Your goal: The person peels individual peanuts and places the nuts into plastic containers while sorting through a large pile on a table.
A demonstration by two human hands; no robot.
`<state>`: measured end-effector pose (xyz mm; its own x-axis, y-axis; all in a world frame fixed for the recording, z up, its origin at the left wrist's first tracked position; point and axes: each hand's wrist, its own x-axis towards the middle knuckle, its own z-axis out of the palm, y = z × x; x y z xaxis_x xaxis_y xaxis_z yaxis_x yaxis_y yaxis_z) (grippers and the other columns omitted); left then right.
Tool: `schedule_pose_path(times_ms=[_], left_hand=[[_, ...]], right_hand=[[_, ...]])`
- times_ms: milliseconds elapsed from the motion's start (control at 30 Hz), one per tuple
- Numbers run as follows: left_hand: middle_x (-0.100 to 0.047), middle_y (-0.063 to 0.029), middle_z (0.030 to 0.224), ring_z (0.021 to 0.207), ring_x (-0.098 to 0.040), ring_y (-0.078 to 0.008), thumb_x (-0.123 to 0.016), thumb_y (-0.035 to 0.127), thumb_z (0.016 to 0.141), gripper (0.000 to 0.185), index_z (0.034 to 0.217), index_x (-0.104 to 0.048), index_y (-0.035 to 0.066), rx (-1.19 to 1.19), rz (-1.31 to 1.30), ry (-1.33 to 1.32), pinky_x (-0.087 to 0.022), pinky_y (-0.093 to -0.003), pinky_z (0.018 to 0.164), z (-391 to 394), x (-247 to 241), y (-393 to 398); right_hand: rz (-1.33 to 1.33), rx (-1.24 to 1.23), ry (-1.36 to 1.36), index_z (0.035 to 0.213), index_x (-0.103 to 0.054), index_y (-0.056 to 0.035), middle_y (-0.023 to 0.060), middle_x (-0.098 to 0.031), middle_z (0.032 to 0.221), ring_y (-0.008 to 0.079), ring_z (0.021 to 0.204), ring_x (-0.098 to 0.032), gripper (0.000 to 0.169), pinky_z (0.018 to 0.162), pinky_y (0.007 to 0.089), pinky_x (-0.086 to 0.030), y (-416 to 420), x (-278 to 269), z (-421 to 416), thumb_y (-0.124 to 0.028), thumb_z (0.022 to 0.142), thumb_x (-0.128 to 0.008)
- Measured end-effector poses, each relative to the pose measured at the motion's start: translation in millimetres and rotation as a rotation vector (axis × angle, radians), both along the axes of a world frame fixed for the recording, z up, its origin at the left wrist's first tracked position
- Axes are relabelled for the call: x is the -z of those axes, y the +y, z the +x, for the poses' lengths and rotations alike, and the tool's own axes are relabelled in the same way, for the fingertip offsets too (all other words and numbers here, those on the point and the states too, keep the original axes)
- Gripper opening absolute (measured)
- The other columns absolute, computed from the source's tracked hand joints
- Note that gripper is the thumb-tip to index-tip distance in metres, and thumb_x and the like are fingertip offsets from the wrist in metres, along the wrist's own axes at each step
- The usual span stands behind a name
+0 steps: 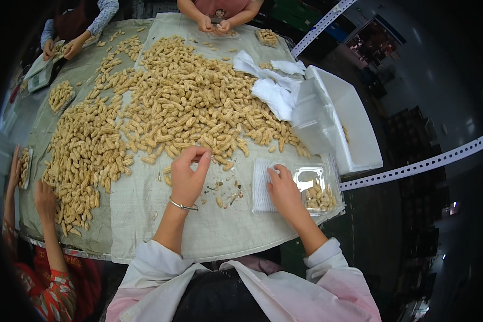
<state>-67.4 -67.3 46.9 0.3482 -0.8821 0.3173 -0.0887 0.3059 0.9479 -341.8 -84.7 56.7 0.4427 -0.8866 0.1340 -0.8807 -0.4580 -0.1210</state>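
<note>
My left hand [189, 175] hovers at the near edge of a large heap of unshelled peanuts [193, 96], a metal bangle on its wrist. Its thumb and index finger come close together; whether something small sits between them is unclear. Under the fingers of my right hand [285, 195] is a white foam-net pad [262, 187], which seems to lie in a shallow tray. The right fingers rest on it, slightly bent and apart. Just right of that hand stands a clear plastic clamshell box [304, 173] with some peanuts [320, 197] in it.
Crumpled white tissues [275, 94], stacked clear trays [312, 112] and a white foam box [358, 129] line the right side. Small debris [225, 191] lies between my hands. Co-workers' hands [46, 201] are at the left and far edges, near a scale [40, 78].
</note>
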Motion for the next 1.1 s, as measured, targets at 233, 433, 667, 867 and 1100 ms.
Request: schedule_pose_path(times_ms=[233,433,667,867,1100], left_hand=[[-0.069,-0.0065,0.087,0.077,-0.064,-0.0105,-0.060,0.010,0.093,0.014,0.094,-0.066,-0.002,-0.093,0.014,0.287,-0.050,-0.0237,0.069,28,-5,3],[-0.069,-0.0084,0.088,0.076,-0.065,-0.0121,-0.060,0.012,0.094,0.015,0.094,-0.064,-0.003,-0.200,-0.006,0.379,-0.053,-0.0255,0.072,54,7,-12],[-0.070,-0.0092,0.085,0.072,-0.066,-0.0127,-0.060,0.011,0.092,0.013,0.092,-0.065,-0.001,-0.311,0.066,0.518,-0.053,-0.0243,0.069,77,13,-8],[-0.069,-0.0067,0.082,0.069,-0.062,-0.0097,-0.062,0.014,0.091,0.013,0.090,-0.065,0.002,-0.196,0.129,0.520,-0.051,-0.0233,0.063,68,14,-9],[-0.067,-0.0039,0.081,0.069,-0.061,-0.0085,-0.065,0.014,0.089,0.012,0.093,-0.065,0.002,0.181,0.292,0.333,-0.050,-0.0234,0.060,18,20,-12]], right_hand=[[-0.015,-0.034,0.276,0.129,-0.049,-0.0005,0.0186,-0.048,0.125,0.0357,0.106,-0.051,0.050,0.080,0.0430,-0.053,-8,32,12,-0.006,0.080,-0.056],[-0.056,0.009,0.331,0.133,-0.048,-0.0004,0.0194,-0.049,0.129,0.0370,0.110,-0.051,0.051,0.086,0.0435,-0.050,-18,32,-18,-0.003,0.082,-0.053],[-0.110,-0.046,0.073,0.113,-0.060,0.0011,0.0164,-0.060,0.112,0.0341,0.096,-0.057,0.031,0.087,0.0421,-0.049,-22,14,-22,-0.002,0.083,-0.059],[0.035,0.009,-0.364,0.098,-0.065,-0.0022,0.0136,-0.065,0.096,0.0321,0.087,-0.062,0.017,0.075,0.0410,-0.051,-45,-35,63,-0.007,0.082,-0.066],[0.126,0.120,-0.033,0.107,-0.062,-0.0044,0.0102,-0.065,0.084,0.0230,0.074,-0.062,0.030,0.068,0.0315,-0.050,-100,6,79,-0.011,0.079,-0.072]])
